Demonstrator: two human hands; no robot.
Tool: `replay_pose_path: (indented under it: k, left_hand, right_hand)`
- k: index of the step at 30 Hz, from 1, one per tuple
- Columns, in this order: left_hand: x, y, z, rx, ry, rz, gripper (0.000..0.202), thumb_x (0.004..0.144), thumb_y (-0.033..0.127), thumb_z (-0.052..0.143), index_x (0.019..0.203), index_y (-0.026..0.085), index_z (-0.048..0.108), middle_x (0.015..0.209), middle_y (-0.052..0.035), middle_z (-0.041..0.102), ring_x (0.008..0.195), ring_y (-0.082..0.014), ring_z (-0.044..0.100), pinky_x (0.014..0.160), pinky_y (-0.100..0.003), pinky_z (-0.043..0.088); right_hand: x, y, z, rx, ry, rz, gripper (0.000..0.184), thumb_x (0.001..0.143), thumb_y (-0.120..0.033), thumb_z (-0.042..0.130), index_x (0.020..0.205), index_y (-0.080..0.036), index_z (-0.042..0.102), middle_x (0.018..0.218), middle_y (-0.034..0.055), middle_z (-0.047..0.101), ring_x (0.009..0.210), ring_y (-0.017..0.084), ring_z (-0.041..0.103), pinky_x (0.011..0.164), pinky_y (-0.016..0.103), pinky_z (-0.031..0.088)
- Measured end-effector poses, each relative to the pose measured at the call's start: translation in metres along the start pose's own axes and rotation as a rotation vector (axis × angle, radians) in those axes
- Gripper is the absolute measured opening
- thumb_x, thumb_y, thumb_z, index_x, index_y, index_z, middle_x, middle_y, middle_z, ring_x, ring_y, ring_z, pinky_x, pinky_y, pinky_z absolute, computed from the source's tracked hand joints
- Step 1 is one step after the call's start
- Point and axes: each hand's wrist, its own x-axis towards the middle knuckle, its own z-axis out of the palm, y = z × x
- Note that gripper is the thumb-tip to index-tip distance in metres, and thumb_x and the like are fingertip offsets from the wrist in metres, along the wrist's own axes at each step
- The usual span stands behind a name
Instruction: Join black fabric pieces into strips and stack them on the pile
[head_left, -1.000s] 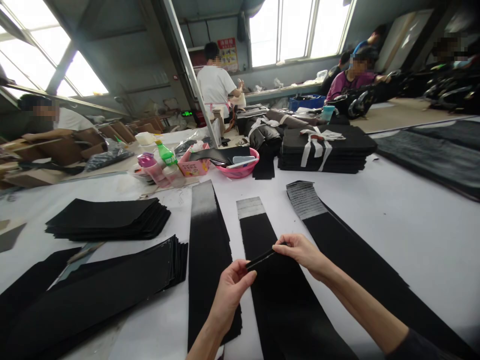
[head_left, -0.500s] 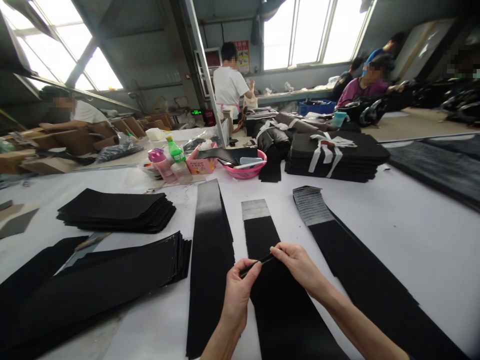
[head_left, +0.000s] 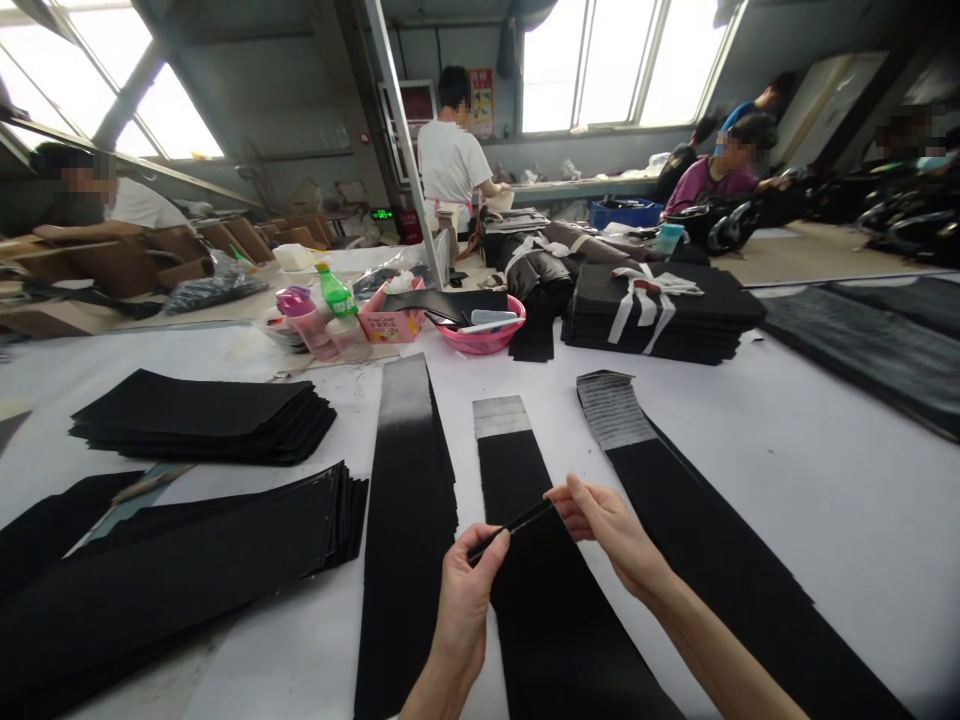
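Note:
My left hand [head_left: 469,590] is closed, pinching a narrow black strip [head_left: 529,515] between thumb and fingers. The strip slants up to the right, its far end reaching the fingertips of my right hand [head_left: 604,530]. That hand's thumb is raised apart from the fingers, which touch or nearly touch the strip's end. Beneath both hands runs a long row of overlapped black pieces [head_left: 559,610] with a grey band at its far end. Similar long black rows lie to the left [head_left: 409,540] and right [head_left: 720,530].
Stacks of black pieces [head_left: 202,415] and a fanned pile [head_left: 187,560] lie at left on the white table [head_left: 847,480]. Farther back are a pink basin [head_left: 484,340], a green bottle [head_left: 335,290] and a tied black bundle [head_left: 664,315]. Several people work beyond.
My right thumb has lifted off the strip and its fingers have loosened, leaving more of the strip exposed. My left hand keeps its pinch. The view has shifted slightly right.

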Motion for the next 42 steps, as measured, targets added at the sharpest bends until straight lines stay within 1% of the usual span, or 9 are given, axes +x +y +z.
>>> replay_pose_path:
  k: [5,9,14,18,24,28,31,36,42]
  left_hand:
    - [-0.001,-0.003,-0.002,0.011,-0.009,0.018,0.022,0.08,0.033,0.072,0.085,0.014,0.061,0.073,-0.0008,0.066,0.066,-0.0098,0.057,0.065,-0.02,0.045]
    - [-0.005,-0.002,0.001,0.03,-0.005,0.036,0.023,0.079,0.033,0.073,0.082,0.014,0.062,0.071,0.0009,0.062,0.063,-0.0079,0.054,0.062,-0.018,0.042]
    - [-0.01,0.002,0.004,0.042,-0.011,0.05,0.023,0.076,0.033,0.075,0.081,0.013,0.064,0.072,0.0003,0.061,0.065,-0.0086,0.053,0.063,-0.019,0.042]
    - [-0.012,0.005,0.0,0.046,-0.018,0.051,0.021,0.076,0.031,0.076,0.082,0.013,0.066,0.074,-0.0004,0.062,0.068,-0.0092,0.053,0.065,-0.019,0.042]
    - [-0.018,0.003,-0.014,0.048,-0.068,0.048,0.02,0.08,0.032,0.071,0.079,0.013,0.066,0.073,-0.0008,0.06,0.07,-0.0102,0.05,0.068,-0.021,0.041]
    - [-0.021,0.0,-0.011,0.05,-0.059,0.061,0.021,0.082,0.034,0.069,0.08,0.014,0.064,0.073,0.0003,0.058,0.067,-0.0095,0.048,0.066,-0.02,0.039]
    - [-0.022,0.002,-0.006,0.087,-0.075,0.091,0.022,0.081,0.036,0.069,0.08,0.014,0.064,0.072,0.0006,0.058,0.065,-0.0096,0.047,0.063,-0.02,0.037]
    - [-0.022,0.003,-0.004,0.162,-0.099,0.146,0.022,0.082,0.036,0.068,0.079,0.014,0.063,0.069,0.0014,0.053,0.063,-0.009,0.044,0.06,-0.02,0.034]
    - [-0.024,-0.003,-0.008,0.219,-0.076,0.171,0.021,0.083,0.035,0.066,0.079,0.014,0.064,0.069,0.0012,0.052,0.064,-0.0094,0.042,0.06,-0.02,0.034]
  right_hand:
    - [-0.002,0.001,0.002,-0.076,-0.064,-0.057,0.044,0.088,-0.057,0.053,0.094,-0.016,0.066,0.077,0.003,0.066,0.068,0.014,0.06,0.062,0.026,0.045]
    - [-0.004,-0.002,0.011,-0.267,-0.086,-0.151,0.027,0.085,-0.046,0.062,0.091,-0.02,0.067,0.071,-0.0017,0.062,0.066,0.013,0.056,0.06,0.025,0.041]
    - [-0.005,-0.009,0.02,-0.567,-0.124,-0.334,0.011,0.083,-0.033,0.066,0.08,-0.023,0.068,0.081,-0.002,0.067,0.079,0.016,0.06,0.074,0.027,0.042]
    - [-0.007,-0.015,0.021,-0.628,-0.157,-0.361,0.013,0.085,-0.031,0.063,0.077,-0.023,0.066,0.077,-0.0033,0.065,0.075,0.015,0.059,0.072,0.026,0.042]
    - [-0.007,-0.016,0.009,-0.628,-0.105,-0.28,0.023,0.087,-0.04,0.059,0.075,-0.022,0.066,0.071,-0.0021,0.064,0.07,0.016,0.057,0.065,0.026,0.042]
    - [-0.005,-0.027,0.001,-0.806,-0.151,-0.351,0.02,0.086,-0.041,0.06,0.076,-0.026,0.07,0.08,-0.0014,0.068,0.077,0.018,0.06,0.07,0.028,0.042]
    - [-0.003,-0.039,0.007,-0.901,-0.217,-0.434,0.018,0.087,-0.039,0.06,0.079,-0.029,0.073,0.083,-0.001,0.07,0.079,0.019,0.061,0.071,0.029,0.042]
    - [0.0,-0.043,0.027,-0.887,-0.36,-0.437,0.016,0.086,-0.034,0.061,0.08,-0.028,0.074,0.079,-0.0019,0.071,0.071,0.016,0.062,0.064,0.027,0.042]
    - [-0.004,-0.037,0.034,-0.866,-0.359,-0.452,0.013,0.084,-0.029,0.064,0.075,-0.025,0.072,0.074,-0.0025,0.067,0.067,0.014,0.06,0.063,0.025,0.04]
